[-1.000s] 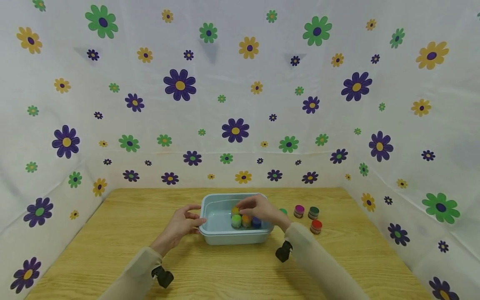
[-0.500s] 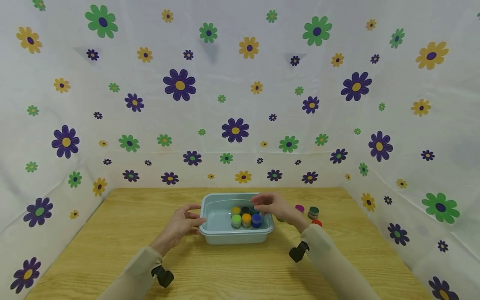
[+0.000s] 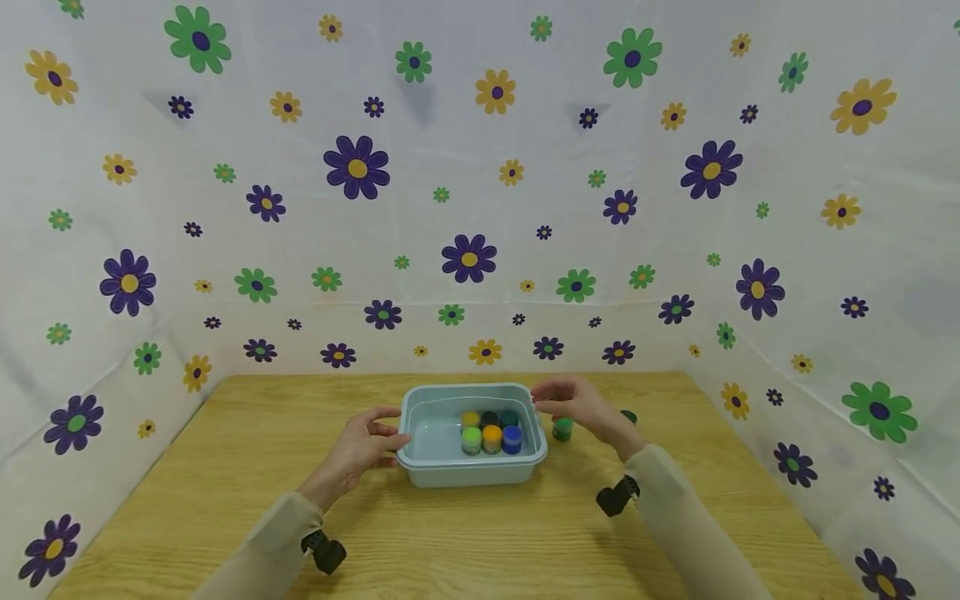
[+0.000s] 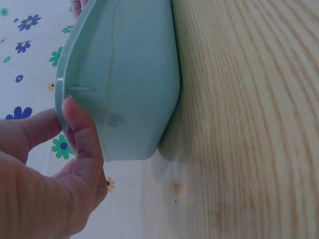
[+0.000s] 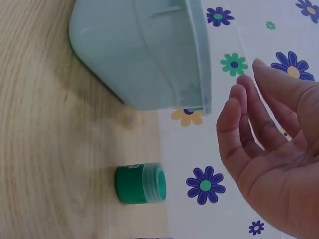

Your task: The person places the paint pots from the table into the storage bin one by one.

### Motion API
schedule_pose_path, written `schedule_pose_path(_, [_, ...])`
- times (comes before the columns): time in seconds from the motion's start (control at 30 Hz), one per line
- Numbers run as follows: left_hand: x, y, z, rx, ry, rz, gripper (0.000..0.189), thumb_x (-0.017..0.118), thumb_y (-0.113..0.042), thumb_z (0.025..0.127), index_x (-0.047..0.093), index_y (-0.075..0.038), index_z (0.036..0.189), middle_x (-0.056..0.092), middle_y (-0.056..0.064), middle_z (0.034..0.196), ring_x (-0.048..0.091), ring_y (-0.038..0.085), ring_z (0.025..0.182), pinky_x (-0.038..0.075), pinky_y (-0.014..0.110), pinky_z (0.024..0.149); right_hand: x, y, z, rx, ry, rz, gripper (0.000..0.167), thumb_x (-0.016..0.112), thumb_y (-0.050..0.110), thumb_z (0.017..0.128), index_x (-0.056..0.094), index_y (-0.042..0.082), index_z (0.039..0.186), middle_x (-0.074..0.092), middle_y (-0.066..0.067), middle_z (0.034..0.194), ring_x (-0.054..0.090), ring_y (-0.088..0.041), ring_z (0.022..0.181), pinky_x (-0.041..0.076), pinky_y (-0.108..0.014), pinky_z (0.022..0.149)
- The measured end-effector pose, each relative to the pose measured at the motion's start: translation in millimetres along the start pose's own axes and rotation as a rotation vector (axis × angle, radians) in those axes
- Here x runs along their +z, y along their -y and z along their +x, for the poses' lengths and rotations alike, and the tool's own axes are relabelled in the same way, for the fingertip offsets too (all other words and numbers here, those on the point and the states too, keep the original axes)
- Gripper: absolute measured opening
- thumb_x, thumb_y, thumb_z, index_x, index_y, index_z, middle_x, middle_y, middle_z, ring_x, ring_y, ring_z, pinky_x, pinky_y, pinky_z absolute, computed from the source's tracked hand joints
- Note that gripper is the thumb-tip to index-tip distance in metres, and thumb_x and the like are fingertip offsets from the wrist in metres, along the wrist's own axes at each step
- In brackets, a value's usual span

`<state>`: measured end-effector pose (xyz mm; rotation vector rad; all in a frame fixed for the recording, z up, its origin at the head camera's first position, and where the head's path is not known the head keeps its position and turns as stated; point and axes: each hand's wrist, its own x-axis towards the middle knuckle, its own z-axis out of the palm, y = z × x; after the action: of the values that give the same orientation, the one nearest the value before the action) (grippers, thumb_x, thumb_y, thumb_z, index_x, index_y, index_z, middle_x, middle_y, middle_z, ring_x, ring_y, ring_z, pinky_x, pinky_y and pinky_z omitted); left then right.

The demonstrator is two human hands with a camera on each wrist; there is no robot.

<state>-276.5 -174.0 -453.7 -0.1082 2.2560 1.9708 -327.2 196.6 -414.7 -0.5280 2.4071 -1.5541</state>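
In the head view I see the pale blue tub on the table, six small jars inside. Left wrist: the left hand pinches the tub's rim. Right wrist: I have the right hand relaxed, fingers gently bent, near the tub and a green jar.

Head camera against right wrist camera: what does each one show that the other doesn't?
Only the head view shows the left hand gripping the tub, the six jars inside it, and a dark green lid partly hidden behind the right arm.

Only the right wrist view shows the tub's outer end wall plainly, plus a purplish sliver at the bottom edge, too little to identify.

Both show the right hand, nothing visible in it, the green jar outside the tub, the wooden table and the flowered sheet.
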Motion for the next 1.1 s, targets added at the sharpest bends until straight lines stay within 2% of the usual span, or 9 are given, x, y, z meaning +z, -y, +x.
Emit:
schedule_pose_path(0.2, [0.1,0.6,0.6,0.000,-0.004,-0.001,0.053,0.074,-0.008,0.087,0.053,-0.010,0.136,0.056,0.013,0.101,0.064,0.020,0.078,0.060,0.037,0.067,-3,-17,-2.9,0.077,-0.107,-0.024,0.036,0.065,0.022,0.095,0.064,-0.003,0.120,0.066,-0.015,0.118,0.060,-0.029,0.102,0.054,-0.045,0.089])
schedule_pose_path(0.37, [0.6,0.3,0.1,0.002,0.000,-0.004,0.052,0.073,-0.007,0.087,0.053,-0.010,0.136,0.056,0.013,0.101,0.065,0.020,0.078,0.060,0.039,0.068,-5,-28,-6.5,0.092,-0.156,-0.057,0.034,0.062,0.015,0.096,0.061,-0.005,0.125,0.061,-0.024,0.128,0.058,-0.032,0.114,0.047,-0.052,0.101])
schedule_pose_path(0.5, [0.9,-0.3,-0.2,0.001,-0.004,0.000,0.053,0.073,-0.006,0.087,0.053,-0.009,0.136,0.056,0.013,0.101,0.065,0.020,0.078,0.060,0.039,0.069,-6,-34,-7.9,0.111,-0.181,-0.088,0.033,0.062,0.010,0.095,0.062,-0.003,0.126,0.060,-0.023,0.131,0.054,-0.037,0.122,0.041,-0.058,0.107])
schedule_pose_path(0.6, [1.0,-0.5,0.0,0.001,-0.005,0.003,0.053,0.073,-0.006,0.087,0.053,-0.009,0.136,0.056,0.013,0.101,0.064,0.020,0.078,0.060,0.039,0.069,-5,-39,-7.3,0.136,-0.201,-0.110,0.032,0.063,0.007,0.094,0.063,-0.001,0.125,0.060,-0.020,0.132,0.051,-0.039,0.127,0.039,-0.058,0.108])
schedule_pose_path(0.77, [1.1,-0.3,0.7,-0.001,-0.007,0.006,0.053,0.073,-0.007,0.087,0.053,-0.009,0.136,0.055,0.013,0.102,0.063,0.020,0.078,0.060,0.038,0.069,-3,-47,-5.4,0.154,-0.192,-0.139,0.034,0.063,0.002,0.092,0.064,0.001,0.126,0.060,-0.019,0.133,0.050,-0.039,0.129,0.039,-0.056,0.109])
schedule_pose_path(1.1, [0.6,1.0,1.3,0.000,-0.004,0.000,0.052,0.073,-0.007,0.087,0.053,-0.009,0.136,0.055,0.013,0.102,0.063,0.021,0.078,0.060,0.038,0.068,-3,-56,-4.7,0.081,-0.085,-0.148,0.038,0.066,-0.004,0.087,0.063,-0.002,0.125,0.062,-0.021,0.127,0.057,-0.035,0.117,0.047,-0.051,0.103])
